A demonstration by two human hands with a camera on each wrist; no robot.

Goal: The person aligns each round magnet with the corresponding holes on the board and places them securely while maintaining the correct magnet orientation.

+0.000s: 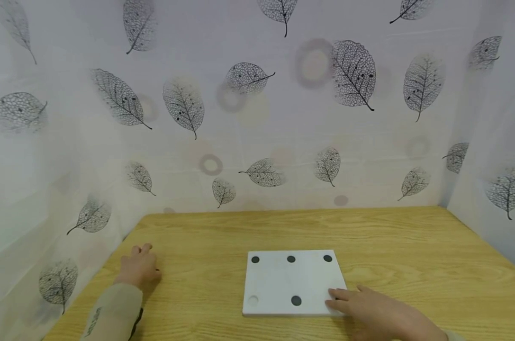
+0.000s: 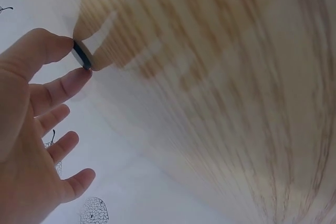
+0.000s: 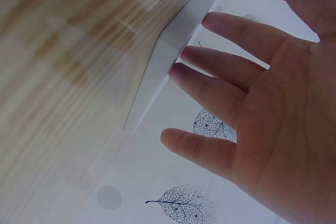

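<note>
A white rectangular board (image 1: 278, 279) lies flat on the wooden table. Several dark round discs (image 1: 291, 259) sit in it, and its near left corner has a bare shallow round recess (image 1: 253, 300). My right hand (image 1: 374, 310), fingers outstretched, rests on the board's near right corner and partly covers a dark spot there. In the right wrist view, fingertips (image 3: 184, 53) touch the board's edge (image 3: 173, 40). Far to the left, my left hand (image 1: 138, 267) pinches a small dark disc (image 2: 82, 54) between thumb and index finger at the table surface; its other fingers are spread.
The wood-grain table (image 1: 197, 265) reaches back to a pale curtain (image 1: 257, 118) printed with dark leaf shapes. The same cloth hangs along the left and right sides, close to the left hand.
</note>
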